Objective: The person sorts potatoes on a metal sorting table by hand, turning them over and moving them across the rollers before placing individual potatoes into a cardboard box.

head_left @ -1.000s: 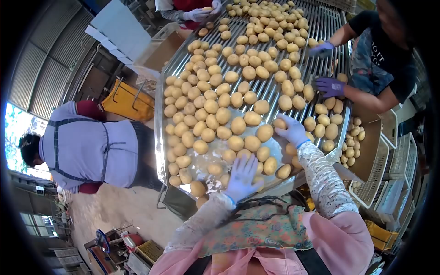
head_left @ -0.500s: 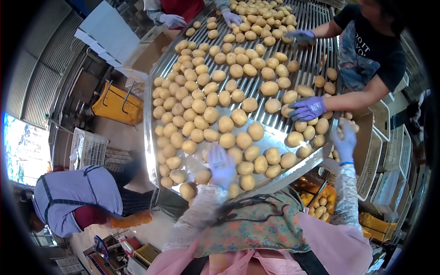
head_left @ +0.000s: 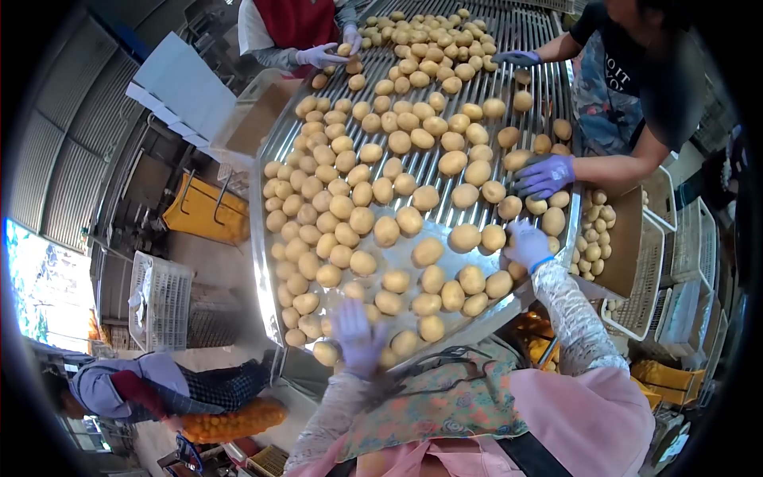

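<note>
The left hand (head_left: 358, 340) spreads, empty, beside potatoes (head_left: 386, 231) on a metal table (head_left: 437, 227). At the table's near right corner, the right hand (head_left: 528, 246) half-curls, its grip hidden from here.

Yellow-tan potatoes (head_left: 386, 231) fill the centre; at bottom centre, green cloth (head_left: 445, 404) bears reddish flowers; lower left, a sack (head_left: 234, 421) shows orange.

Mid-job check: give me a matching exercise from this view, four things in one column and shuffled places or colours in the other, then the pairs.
1. Left hand
2. Right hand
3. Mesh sack
4. Top-left co-worker's garment front

A. Dark red
B. By the metal table's lower-right corner in the picture
C. Orange, beside the lower-left co-worker
D. Near the table's lower-left corner

Pairs: 1-D, 2-B, 3-C, 4-A
</note>
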`<state>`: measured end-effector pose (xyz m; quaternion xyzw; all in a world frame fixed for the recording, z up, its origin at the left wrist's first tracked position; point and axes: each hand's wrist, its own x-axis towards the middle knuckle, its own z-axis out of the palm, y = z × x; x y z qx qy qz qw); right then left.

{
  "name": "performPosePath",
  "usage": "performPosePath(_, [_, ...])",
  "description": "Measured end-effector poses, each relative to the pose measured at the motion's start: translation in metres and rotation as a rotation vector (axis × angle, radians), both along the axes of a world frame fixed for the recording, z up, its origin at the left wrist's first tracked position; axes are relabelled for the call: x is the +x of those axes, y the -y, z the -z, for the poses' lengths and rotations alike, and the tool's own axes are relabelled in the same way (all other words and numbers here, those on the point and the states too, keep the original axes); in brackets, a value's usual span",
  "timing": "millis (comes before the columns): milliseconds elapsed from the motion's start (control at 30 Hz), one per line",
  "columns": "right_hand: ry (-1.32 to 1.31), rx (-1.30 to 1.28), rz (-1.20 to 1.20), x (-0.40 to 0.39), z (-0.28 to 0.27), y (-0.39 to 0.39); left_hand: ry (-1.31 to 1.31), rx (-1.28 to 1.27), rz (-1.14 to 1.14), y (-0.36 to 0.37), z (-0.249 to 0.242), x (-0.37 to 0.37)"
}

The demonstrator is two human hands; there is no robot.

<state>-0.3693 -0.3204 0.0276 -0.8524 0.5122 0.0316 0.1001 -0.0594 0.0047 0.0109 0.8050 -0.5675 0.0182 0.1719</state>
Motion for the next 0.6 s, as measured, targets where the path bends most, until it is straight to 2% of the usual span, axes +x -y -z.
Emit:
performPosePath(33, [0.011, 0.027, 0.014, 0.002, 0.001, -0.008, -0.007, -0.004, 0.004, 0.008, -0.008, -0.016])
performPosePath(100, [0.3, 0.032, -0.084, -0.013, 0.004, -0.025, -0.04, 0.111, 0.253, 0.024, -0.039, -0.045])
performPosePath(133, [0.373, 0.144, -0.092, -0.018, -0.006, -0.024, -0.094, 0.119, 0.335, 0.025, -0.036, -0.042])
performPosePath(167, [0.449, 0.261, -0.099, -0.02, -0.017, -0.024, -0.094, 0.116, 0.338, 0.026, -0.035, -0.031])
performPosePath(200, [0.452, 0.26, -0.093, -0.027, -0.016, -0.021, -0.015, 0.193, 0.298, 0.026, -0.033, -0.014])
performPosePath(233, [0.526, 0.176, -0.095, -0.039, -0.015, -0.016, 0.065, 0.268, 0.256, 0.026, -0.031, 0.003])
performPosePath(267, [0.6, 0.09, -0.1, -0.042, -0.021, -0.012, -0.066, 0.245, 0.092, 0.023, -0.028, 0.02])
performPosePath(300, [0.601, 0.088, -0.1, -0.046, -0.028, -0.009, -0.065, 0.243, 0.093, 0.026, -0.019, 0.027])
performPosePath(367, [0.515, -0.11, 0.176, -0.042, -0.06, 0.002, 0.046, 0.212, -0.098, 0.034, -0.004, 0.04])
performPosePath(400, [0.405, -0.044, 0.193, -0.041, -0.06, 0.017, 0.064, 0.064, -0.097, 0.04, 0.012, 0.028])
performPosePath(500, [0.23, 0.044, 0.293, -0.023, -0.073, 0.056, 0.031, 0.053, -0.172, 0.082, 0.032, -0.004])
performPosePath(567, [0.098, 0.098, 0.33, -0.012, -0.073, 0.095, 0.255, 0.042, -0.08, 0.094, 0.019, -0.019])
performPosePath(600, [0.05, 0.134, 0.251, -0.013, -0.058, 0.12, 0.268, 0.036, -0.119, 0.096, 0.014, -0.022])
